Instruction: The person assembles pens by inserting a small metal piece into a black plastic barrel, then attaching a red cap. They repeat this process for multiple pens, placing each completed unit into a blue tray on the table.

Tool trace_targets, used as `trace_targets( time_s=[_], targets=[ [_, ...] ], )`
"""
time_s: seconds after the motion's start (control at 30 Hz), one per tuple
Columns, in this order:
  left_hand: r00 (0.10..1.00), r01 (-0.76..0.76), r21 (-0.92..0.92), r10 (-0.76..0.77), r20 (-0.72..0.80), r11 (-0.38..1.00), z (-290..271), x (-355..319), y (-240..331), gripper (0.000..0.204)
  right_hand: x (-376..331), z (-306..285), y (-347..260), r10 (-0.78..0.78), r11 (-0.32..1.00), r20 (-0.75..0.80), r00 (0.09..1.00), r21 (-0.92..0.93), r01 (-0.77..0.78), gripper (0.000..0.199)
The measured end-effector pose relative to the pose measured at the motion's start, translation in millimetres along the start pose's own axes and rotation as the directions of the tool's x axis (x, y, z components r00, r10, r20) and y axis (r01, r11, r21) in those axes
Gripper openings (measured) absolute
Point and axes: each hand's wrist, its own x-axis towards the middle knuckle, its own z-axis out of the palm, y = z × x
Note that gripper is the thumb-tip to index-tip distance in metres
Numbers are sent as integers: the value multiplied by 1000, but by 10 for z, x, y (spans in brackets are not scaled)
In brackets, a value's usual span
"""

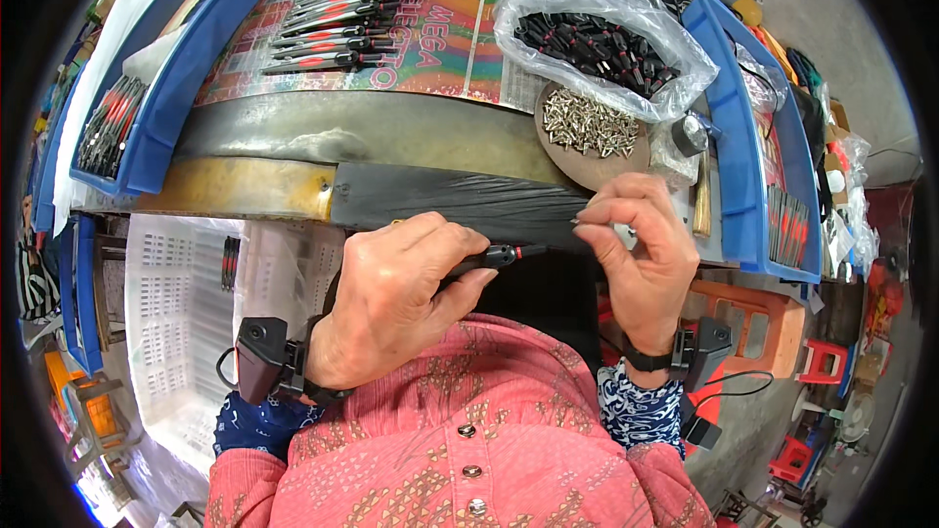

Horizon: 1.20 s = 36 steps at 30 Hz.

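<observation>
Head view, looking straight down: the left hand (396,298) is curled tight around a black tool handle (489,259), fist closed, thumb pressed along the shaft, and the handle's narrow red-ringed tip pokes out to the right of the knuckles, pointing at the other hand. The right hand (636,254) sits just beside that tip, thumb and forefinger pinched narrow on a small silver screw (579,222), the rest of the fingers folded loosely below; the screw is tiny and partly hidden, so only its pointed end shows, up and left of the pinch. Tip and screw are near each other but apart. Both hands hover just above the front edge of the workbench (391,137), over a dark wrapped strip. Directly beyond the right hand's pinch lies a round brown dish (577,161) heaped with more silver screws (592,125), and past that a clear plastic bag (606,44) full of black handles with red rings. Farther out from the left hand's grip, finished tools (337,5) lie in rows on a colourful printed sheet. Blue bins (161,122) flank the bench on both sides. Below the left hand, off the bench edge, stands a white slatted crate (186,332). Black devices are strapped at both wrists
</observation>
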Motion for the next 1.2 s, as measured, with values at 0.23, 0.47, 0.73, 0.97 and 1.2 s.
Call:
trace_targets(
  time_s=[0.23,0.47,0.73,0.97,1.2],
  targets=[
    [998,-53,80,54,-10,995,40,-22,22,26,-23,182,-194,-136,982,60,989,137,126,15],
    [996,-93,99,94,-7,991,38,-32,41,26,-10,231,-230,-165,975,118,979,168,144,15],
    [990,-133,190,137,-10,973,57,-50,50,28,-2,240,-257,-207,975,142,968,110,193,14],
    [991,-136,227,132,29,964,54,-83,56,30,10,231,-310,-277,960,151,949,6,279,19],
    [986,-167,219,166,21,961,73,-84,45,30,13,224,-356,-312,941,198,929,-75,331,23]
  ],
)
